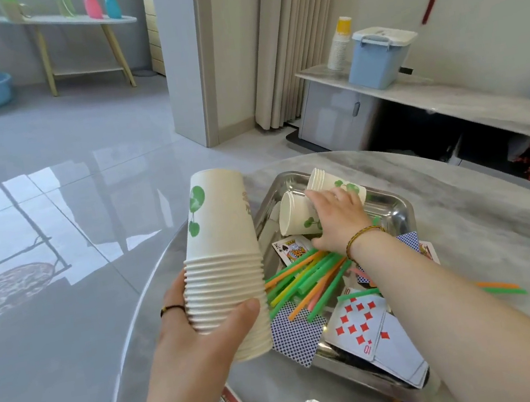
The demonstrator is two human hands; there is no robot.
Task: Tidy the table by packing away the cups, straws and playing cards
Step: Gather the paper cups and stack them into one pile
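Head view: left hand (193, 332) is gripping the cup stack (221, 241) round its lower rims, fingers and thumb wrapped tight; stack is standing base-up, mouths down, hanging over the table (480, 203) edge just left of the tray (402, 211); right hand (338, 220) is reaching into the tray's far end, fingers curling over the near cup (293, 213), thumb on the near side, so prob. gripping it; that cup is lying on its side, long axis running left-right, mouth facing the stack, base hidden under the palm; far cups (325, 179), a few nested, are lying touching it behind, mouths pointing up-left; right hand is clearly the nearer one, left being busy w/ the stack; next move, I'd judge, is lifting the cup over the tray rim and turning it mouth-down onto the stack's base; open air above, short way to go; straws (303, 281) and cards (360, 320) are lying loose in the tray under the wrist, so a low drag could be scattering them.
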